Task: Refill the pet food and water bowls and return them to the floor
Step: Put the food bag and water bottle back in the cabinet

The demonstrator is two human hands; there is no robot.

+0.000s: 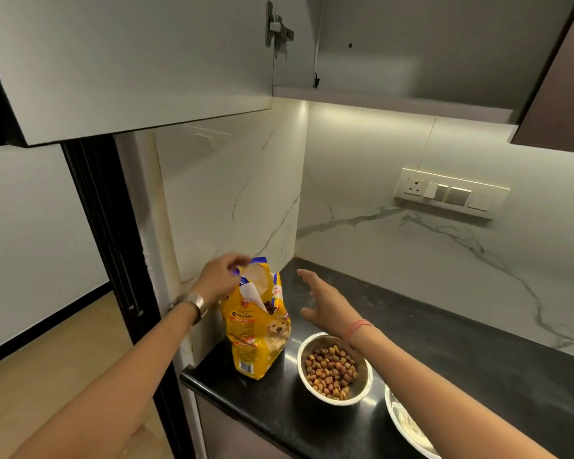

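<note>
A yellow pet food bag (258, 339) stands upright near the left end of the black countertop (478, 352), its torn top open. My left hand (221, 278) pinches the bag's top flap. My right hand (322, 301) hovers just right of the bag with fingers spread, holding nothing. A steel bowl (334, 371) full of brown kibble sits on the counter in front of the bag, under my right wrist. A second steel bowl (408, 425) shows partly at the bottom edge, right of the first; its contents are unclear.
An upper cabinet door (130, 61) hangs open overhead on the left, with the cabinet shelf (391, 101) to its right. A switch panel (451, 192) sits on the marble back wall. The counter's left edge drops to a wooden floor (63, 359).
</note>
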